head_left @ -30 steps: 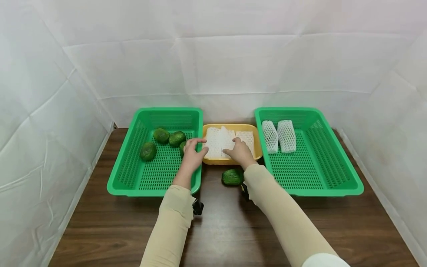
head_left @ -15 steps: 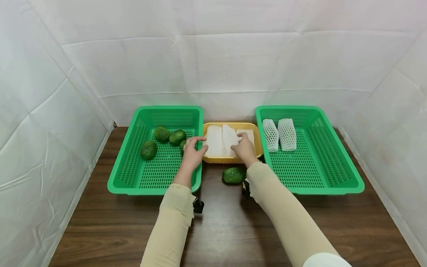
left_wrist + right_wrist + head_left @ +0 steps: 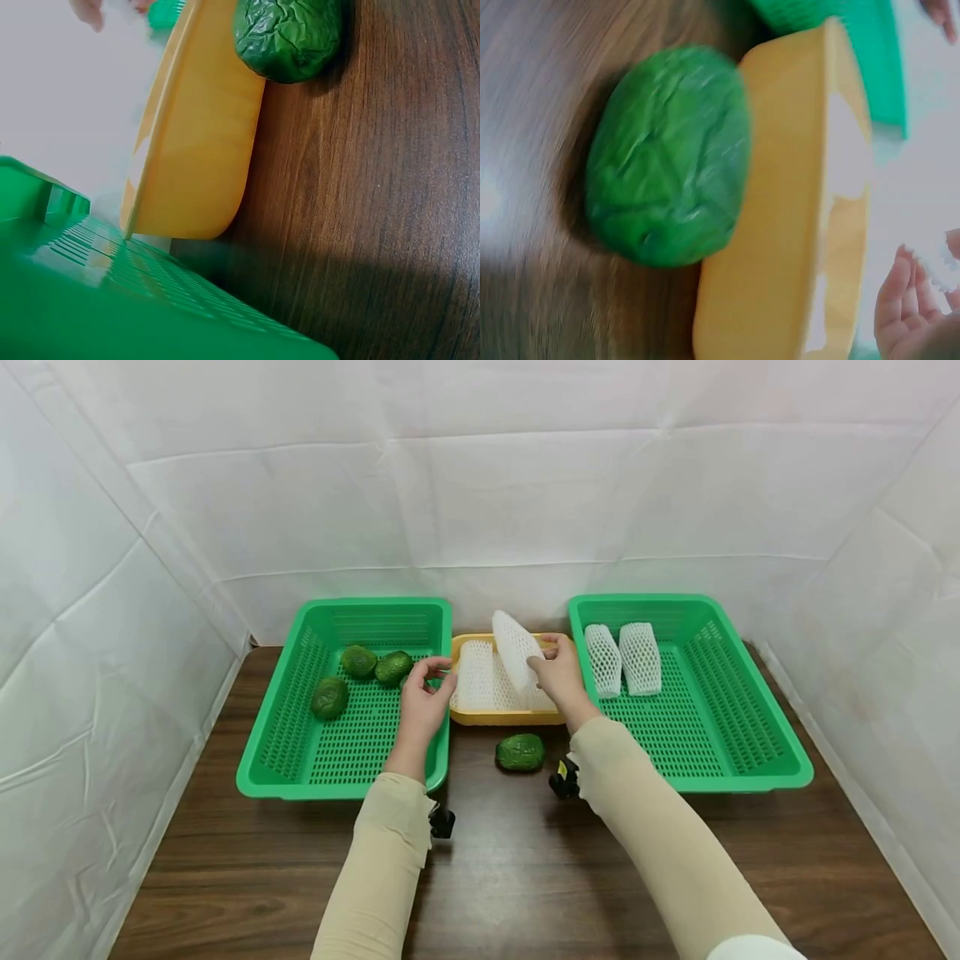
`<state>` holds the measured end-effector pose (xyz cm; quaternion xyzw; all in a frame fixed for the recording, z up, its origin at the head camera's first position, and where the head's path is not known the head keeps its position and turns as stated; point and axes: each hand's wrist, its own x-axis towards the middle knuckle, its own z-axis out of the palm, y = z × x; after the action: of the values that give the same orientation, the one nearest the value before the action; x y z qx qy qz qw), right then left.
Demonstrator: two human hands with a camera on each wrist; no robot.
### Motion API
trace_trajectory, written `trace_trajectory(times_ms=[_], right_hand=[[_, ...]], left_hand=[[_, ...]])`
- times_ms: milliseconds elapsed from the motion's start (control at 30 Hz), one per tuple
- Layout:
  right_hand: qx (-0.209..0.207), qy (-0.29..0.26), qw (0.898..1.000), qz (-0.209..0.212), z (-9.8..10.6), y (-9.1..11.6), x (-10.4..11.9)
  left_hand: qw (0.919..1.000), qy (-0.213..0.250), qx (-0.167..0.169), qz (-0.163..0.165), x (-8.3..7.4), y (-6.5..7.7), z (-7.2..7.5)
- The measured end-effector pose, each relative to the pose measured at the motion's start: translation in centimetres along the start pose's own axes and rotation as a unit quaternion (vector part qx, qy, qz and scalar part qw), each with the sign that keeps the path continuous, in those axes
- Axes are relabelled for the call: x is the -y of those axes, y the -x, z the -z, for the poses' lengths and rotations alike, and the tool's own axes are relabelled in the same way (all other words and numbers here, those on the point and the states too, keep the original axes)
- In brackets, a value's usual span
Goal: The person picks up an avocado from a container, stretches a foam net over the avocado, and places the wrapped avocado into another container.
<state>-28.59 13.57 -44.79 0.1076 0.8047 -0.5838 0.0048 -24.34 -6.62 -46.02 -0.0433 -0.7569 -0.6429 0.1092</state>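
Observation:
In the head view my right hand (image 3: 564, 683) pinches a white foam net sleeve (image 3: 514, 645) between thumb and fingers, tilted above the yellow tray (image 3: 504, 719). More flat foam sleeves (image 3: 476, 677) lie in that tray. My left hand (image 3: 422, 710) hovers at the right rim of the left green basket (image 3: 341, 792), its fingers loosely bent with nothing in them. A wrinkled dark green fruit (image 3: 520, 752) rests on the table in front of the tray. The right wrist view shows this fruit (image 3: 671, 161) close up, with the right hand (image 3: 911, 311) at the lower right.
Several green fruits (image 3: 330, 697) sit in the left basket, one partly behind my left hand. The right green basket (image 3: 738, 785) holds two sleeved pieces (image 3: 640, 660) at its back left. White cloth walls (image 3: 517, 502) enclose the dark wooden table (image 3: 495, 877).
My right hand has taken hold of a foam sleeve and raised it out of the tray, moving slightly right. The left hand has barely moved.

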Motion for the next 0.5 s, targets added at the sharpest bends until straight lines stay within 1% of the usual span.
trace_trajectory(times_ms=[100,200,267,367,433,500], right_hand=[[0.032,-0.083,0.996,0.002,0.2,0.7,0.5],[0.094,-0.133,0.987,0.006,0.3,1.7,0.9],[0.142,-0.146,0.979,0.013,0.4,2.4,1.0],[0.201,-0.140,0.969,0.034,0.3,3.2,1.1],[0.227,-0.127,0.965,0.044,0.3,3.5,1.0],[0.241,-0.108,0.963,0.046,0.3,3.7,0.9]], left_hand=[[0.9993,0.037,0.010,-0.001,0.0,0.0,-0.1],[0.9976,0.063,0.028,0.008,0.0,-0.1,-0.2],[0.9958,0.077,0.047,0.016,-0.1,-0.1,-0.2],[0.9923,0.090,0.076,0.038,-0.1,0.0,-0.2],[0.9907,0.091,0.088,0.050,-0.2,0.0,-0.3],[0.9894,0.094,0.094,0.059,-0.2,0.0,-0.4]])
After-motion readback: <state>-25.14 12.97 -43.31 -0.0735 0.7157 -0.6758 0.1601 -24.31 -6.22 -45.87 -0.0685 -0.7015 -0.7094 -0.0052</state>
